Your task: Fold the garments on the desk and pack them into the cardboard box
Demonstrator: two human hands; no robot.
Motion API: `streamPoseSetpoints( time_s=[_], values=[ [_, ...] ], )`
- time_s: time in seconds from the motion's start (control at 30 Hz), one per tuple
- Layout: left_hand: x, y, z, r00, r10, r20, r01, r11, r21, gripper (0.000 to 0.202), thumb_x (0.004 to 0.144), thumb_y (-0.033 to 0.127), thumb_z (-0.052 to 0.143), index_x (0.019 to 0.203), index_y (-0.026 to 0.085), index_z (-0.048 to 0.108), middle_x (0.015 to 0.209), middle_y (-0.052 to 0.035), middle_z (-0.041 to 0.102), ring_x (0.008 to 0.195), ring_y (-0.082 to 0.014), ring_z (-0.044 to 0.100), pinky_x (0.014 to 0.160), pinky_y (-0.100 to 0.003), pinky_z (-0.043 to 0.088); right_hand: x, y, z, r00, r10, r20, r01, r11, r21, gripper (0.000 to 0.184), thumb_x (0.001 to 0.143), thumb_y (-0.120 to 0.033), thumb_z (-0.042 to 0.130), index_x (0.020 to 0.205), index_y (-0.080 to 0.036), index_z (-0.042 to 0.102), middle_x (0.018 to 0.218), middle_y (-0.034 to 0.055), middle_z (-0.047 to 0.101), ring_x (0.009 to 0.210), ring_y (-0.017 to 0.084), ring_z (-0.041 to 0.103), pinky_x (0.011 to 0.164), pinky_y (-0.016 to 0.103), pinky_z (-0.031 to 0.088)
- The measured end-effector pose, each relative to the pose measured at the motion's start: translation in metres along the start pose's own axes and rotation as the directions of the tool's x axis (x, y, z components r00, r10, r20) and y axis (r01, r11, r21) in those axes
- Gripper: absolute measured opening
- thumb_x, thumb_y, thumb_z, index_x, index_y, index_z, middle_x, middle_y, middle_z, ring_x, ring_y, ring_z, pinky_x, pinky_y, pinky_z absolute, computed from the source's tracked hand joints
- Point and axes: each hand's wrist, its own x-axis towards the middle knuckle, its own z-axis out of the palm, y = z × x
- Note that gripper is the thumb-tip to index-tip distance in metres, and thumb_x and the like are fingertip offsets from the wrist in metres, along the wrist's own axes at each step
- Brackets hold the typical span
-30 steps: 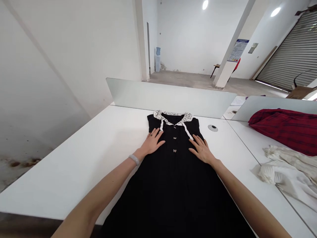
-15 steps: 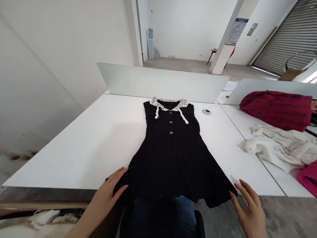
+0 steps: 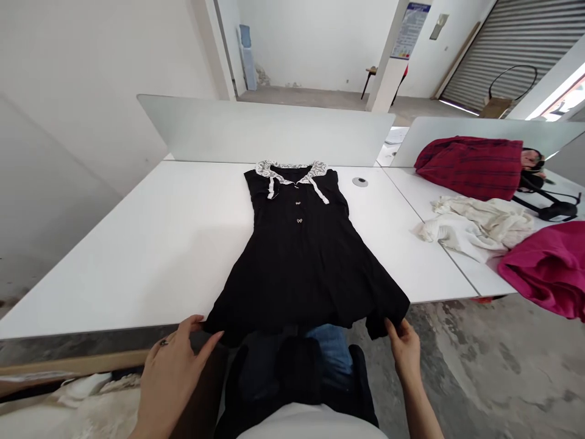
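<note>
Two grips, left (image 3: 172,378) and right (image 3: 404,350), clamped on black dress (image 3: 301,268) hem at white table (image 3: 137,268) edge, concrete floor (image 3: 479,366) beside.

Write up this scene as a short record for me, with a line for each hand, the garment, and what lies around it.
Garment: black sleeveless dress with white lace collar, spread flat on a white table, collar at the far end
Left hand: at the hem's left side, grip unclear
Right hand: pinching the hem's right corner
Nearby: crumpled cream cloth, dark red plaid cloth and magenta cloth, on the adjoining white table section
</note>
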Motion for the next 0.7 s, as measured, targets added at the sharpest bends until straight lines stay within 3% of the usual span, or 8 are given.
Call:
streamPoseSetpoints(
  time_s=[0.1, 0.23, 0.3, 0.43, 0.53, 0.6, 0.7],
  values=[
    [0.002, -0.003, 0.001, 1.0, -0.028, 0.012, 0.029, 0.999, -0.027, 0.036, 0.081, 0.05, 0.038, 0.102, 0.022, 0.048, 0.098, -0.0069, 0.071, 0.09, -0.0299, 0.065, 0.094, -0.047, 0.039, 0.0, 0.005, -0.018, 0.999, 0.04, 0.004, -0.04, 0.999, 0.007, 0.052, 0.075, -0.056, 0.056, 0.101, -0.011, 0.066, 0.098, 0.0122, 0.07, 0.093, 0.028, 0.063, 0.077, 0.034, 0.05],
    [0.005, -0.012, 0.01, 0.999, -0.026, 0.028, 0.028, 0.995, -0.099, 0.031, 0.078, 0.046, 0.041, 0.097, 0.022, 0.045, 0.094, -0.0062, 0.071, 0.088, -0.0281, 0.066, 0.097, -0.048, 0.036, 0.004, 0.005, -0.048, 0.994, 0.083, -0.069, -0.083, 0.997, -0.002, 0.058, 0.075, -0.058, 0.055, 0.11, -0.012, 0.065, 0.105, 0.012, 0.069, 0.1, 0.029, 0.062, 0.08, 0.033, 0.051],
    [0.006, -0.017, 0.013, 0.998, -0.044, 0.052, 0.052, 0.984, -0.173, 0.03, 0.077, 0.043, 0.04, 0.097, 0.021, 0.047, 0.092, -0.0077, 0.07, 0.09, -0.0273, 0.066, 0.092, -0.045, 0.041, 0.009, -0.001, -0.064, 0.99, 0.128, -0.06, -0.126, 0.991, 0.035, 0.061, 0.074, -0.059, 0.056, 0.113, -0.013, 0.064, 0.108, 0.012, 0.068, 0.101, 0.028, 0.062, 0.08, 0.032, 0.053],
    [0.008, -0.028, 0.006, 0.989, -0.13, 0.074, 0.148, 0.93, -0.338, 0.039, 0.075, 0.042, 0.036, 0.104, 0.02, 0.05, 0.104, -0.0111, 0.066, 0.096, -0.0266, 0.064, 0.078, -0.036, 0.049, 0.015, -0.024, -0.096, 0.946, 0.255, 0.202, -0.26, 0.965, -0.002, 0.065, 0.063, -0.051, 0.072, 0.118, -0.018, 0.062, 0.115, 0.0096, 0.066, 0.1, 0.028, 0.064, 0.074, 0.026, 0.055],
    [0.007, -0.031, -0.003, 0.978, -0.204, 0.054, 0.207, 0.879, -0.43, 0.046, 0.077, 0.045, 0.035, 0.112, 0.019, 0.049, 0.106, -0.0107, 0.064, 0.094, -0.0254, 0.064, 0.074, -0.033, 0.05, 0.017, -0.031, -0.113, 0.832, 0.326, 0.448, -0.309, 0.944, -0.114, 0.054, 0.064, -0.046, 0.074, 0.109, -0.018, 0.067, 0.107, 0.0077, 0.069, 0.093, 0.028, 0.066, 0.074, 0.027, 0.055],
    [0.005, -0.028, -0.006, 0.977, -0.204, 0.071, 0.211, 0.841, -0.499, 0.053, 0.079, 0.051, 0.036, 0.119, 0.017, 0.047, 0.099, -0.0092, 0.063, 0.09, -0.0236, 0.064, 0.074, -0.031, 0.051, 0.017, -0.027, -0.118, 0.785, 0.356, 0.507, -0.356, 0.929, -0.102, 0.047, 0.067, -0.048, 0.072, 0.102, -0.018, 0.07, 0.1, 0.007, 0.071, 0.089, 0.028, 0.067, 0.075, 0.029, 0.055],
    [0.001, -0.021, -0.006, 0.969, -0.145, 0.201, 0.234, 0.799, -0.554, 0.068, 0.078, 0.059, 0.041, 0.129, 0.014, 0.041, 0.084, -0.0053, 0.063, 0.079, -0.022, 0.065, 0.072, -0.03, 0.052, 0.015, -0.011, -0.113, 0.849, 0.323, 0.418, -0.383, 0.922, 0.065, 0.045, 0.066, -0.049, 0.072, 0.102, -0.021, 0.07, 0.105, 0.0053, 0.07, 0.1, 0.026, 0.064, 0.085, 0.029, 0.052]
  ],
)
